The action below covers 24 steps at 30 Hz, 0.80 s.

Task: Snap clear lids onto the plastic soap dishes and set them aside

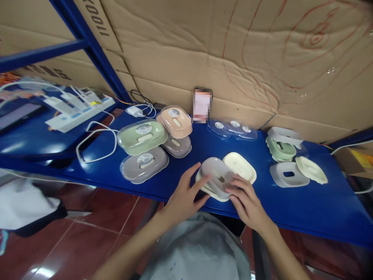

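Both of my hands hold a grey inner tray (217,177) that sits tilted in a cream soap-box base (214,193) at the near edge of the blue table (291,202). My left hand (186,194) grips its left end. My right hand (247,200) presses on its right end. Just behind it lies a cream tray (240,166), flat on the table.
Lidded soap boxes stand at left: green (142,136), grey (144,163), peach (175,121), and another grey one (177,146). Clear lids (231,128) lie at the back. Loose parts sit at right: a white-and-green stack (282,144), grey tray (289,174), cream piece (311,170). A power strip (78,109) and white cables lie far left.
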Available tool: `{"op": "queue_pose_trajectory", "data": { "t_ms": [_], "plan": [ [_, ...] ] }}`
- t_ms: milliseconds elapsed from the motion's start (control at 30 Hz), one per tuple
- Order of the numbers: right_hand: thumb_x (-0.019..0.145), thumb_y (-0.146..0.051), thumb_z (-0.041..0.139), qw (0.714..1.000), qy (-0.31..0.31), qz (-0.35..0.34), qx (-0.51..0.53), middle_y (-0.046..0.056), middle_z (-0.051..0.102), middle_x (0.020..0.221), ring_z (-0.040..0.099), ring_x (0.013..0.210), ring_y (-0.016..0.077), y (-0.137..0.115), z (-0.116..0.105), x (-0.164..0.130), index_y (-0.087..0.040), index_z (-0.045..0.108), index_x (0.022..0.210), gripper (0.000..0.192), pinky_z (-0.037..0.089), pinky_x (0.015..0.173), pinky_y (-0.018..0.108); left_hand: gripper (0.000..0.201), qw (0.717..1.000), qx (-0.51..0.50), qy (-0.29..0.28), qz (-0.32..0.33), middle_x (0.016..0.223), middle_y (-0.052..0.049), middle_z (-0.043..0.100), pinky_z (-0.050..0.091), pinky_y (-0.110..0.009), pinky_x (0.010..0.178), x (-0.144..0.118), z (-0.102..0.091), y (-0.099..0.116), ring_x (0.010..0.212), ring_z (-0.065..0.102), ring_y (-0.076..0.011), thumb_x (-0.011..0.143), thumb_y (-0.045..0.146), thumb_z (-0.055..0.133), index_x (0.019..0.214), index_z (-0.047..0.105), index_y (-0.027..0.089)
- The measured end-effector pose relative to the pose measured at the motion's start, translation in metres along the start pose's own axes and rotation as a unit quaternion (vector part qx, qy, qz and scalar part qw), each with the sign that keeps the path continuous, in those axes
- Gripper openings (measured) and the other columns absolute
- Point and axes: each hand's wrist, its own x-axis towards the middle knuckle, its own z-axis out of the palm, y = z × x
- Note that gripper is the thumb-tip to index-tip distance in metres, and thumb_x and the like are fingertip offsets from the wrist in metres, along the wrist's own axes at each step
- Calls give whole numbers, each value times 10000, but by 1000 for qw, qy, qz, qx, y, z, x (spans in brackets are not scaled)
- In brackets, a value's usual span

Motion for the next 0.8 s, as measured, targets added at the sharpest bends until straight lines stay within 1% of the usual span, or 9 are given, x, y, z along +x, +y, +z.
{"op": "queue_pose_trajectory", "data": {
  "t_ms": [67,167,267,333,500,567,667,733,800],
  "plan": [
    [1045,-116,566,999,-40,0,37,105,703,1357,584,1468,294,-10,4,-5,-244,632,1398,381,507,1258,585,531,1000,-11,-18,10,1695,-169,378,507,-554,1219,1,-1,-2,1564,428,-370,1025,254,708,1528,540,279],
    [1051,-193,626,997,-79,9,25,113,714,1386,586,1473,304,-11,8,-5,-223,637,1358,309,455,1288,631,376,998,-14,-40,37,1577,-139,527,514,-516,1218,3,-2,-4,1514,472,-330,1034,232,696,1404,634,252],
    [1033,-308,707,995,-98,-16,-13,124,737,1340,650,1399,301,-10,13,-4,-212,662,1330,316,468,1279,625,287,998,-5,-15,58,1417,-126,638,531,-490,1185,5,-1,-4,1419,530,-306,1021,201,706,1307,689,224],
    [1040,-283,692,994,-97,-25,-34,118,749,1326,661,1387,286,-12,16,-4,-212,681,1328,296,471,1280,607,235,998,5,0,69,1301,-112,686,527,-480,1172,5,-1,-4,1324,572,-288,1006,186,729,1239,710,208],
    [1055,-264,653,989,-137,-39,-27,95,734,1419,610,1459,275,-7,-2,7,-227,703,1355,307,473,1285,564,201,999,10,-9,52,1193,-79,716,525,-485,1129,3,-1,-3,1212,584,-282,978,207,778,1171,720,213],
    [1069,-278,618,991,-124,-33,-34,77,725,1450,597,1475,276,12,-15,24,-263,689,1409,348,466,1284,564,206,999,7,-13,44,1215,-77,712,527,-494,1120,3,-1,-3,1235,569,-294,983,221,774,1182,721,225],
    [1098,-303,540,994,-44,33,-95,86,696,1498,592,1477,291,65,-26,64,-293,653,1478,397,443,1283,575,205,999,-7,-12,34,1276,-87,690,533,-493,1118,2,-2,-2,1273,557,-299,1000,224,742,1204,727,240],
    [1099,-381,546,987,-12,90,-129,151,600,1603,538,1523,326,107,-23,94,-232,591,1553,480,422,1289,581,203,999,-14,-3,30,1348,-97,662,544,-492,1111,2,-3,-1,1288,561,-299,1004,210,721,1203,733,249],
    [1061,-476,628,979,-36,128,-155,220,468,1696,458,1577,395,145,-13,120,-181,524,1617,638,397,1283,626,198,999,-19,7,26,1425,-110,623,551,-497,1113,2,-4,0,1317,567,-302,1009,195,703,1197,735,246]
  ]
}}
